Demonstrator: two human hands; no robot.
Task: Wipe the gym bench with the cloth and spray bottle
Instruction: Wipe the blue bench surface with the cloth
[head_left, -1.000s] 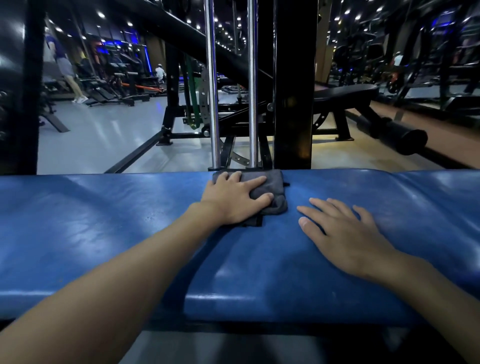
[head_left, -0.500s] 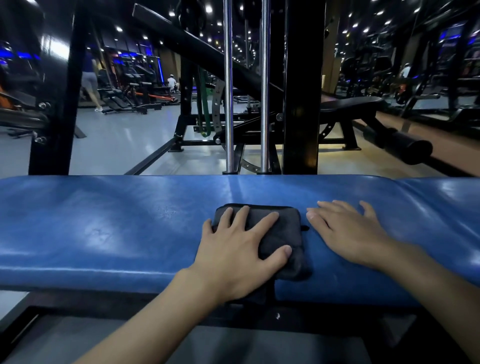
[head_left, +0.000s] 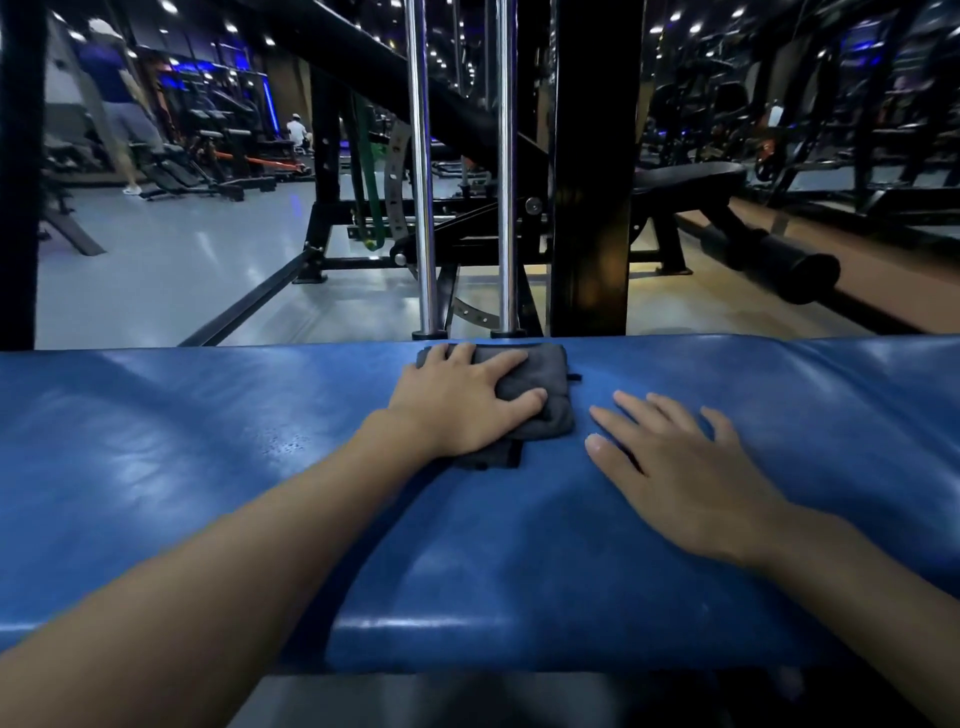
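Head view: left hand (head_left: 457, 402) flat on cloth (head_left: 545, 374), fingers spread and straight, pressing it down at far edge of bench (head_left: 208, 441). Probably folded, hard to confirm under the palm. Beside cloth, not touching: right hand (head_left: 685, 467), palm down on bench, fingers straight, holding nothing. Directly behind cloth: rods (head_left: 423, 208).

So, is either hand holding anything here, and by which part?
Nothing is gripped. The left hand presses flat on the grey cloth, covering its left side; the right hand rests flat on the bench pad.
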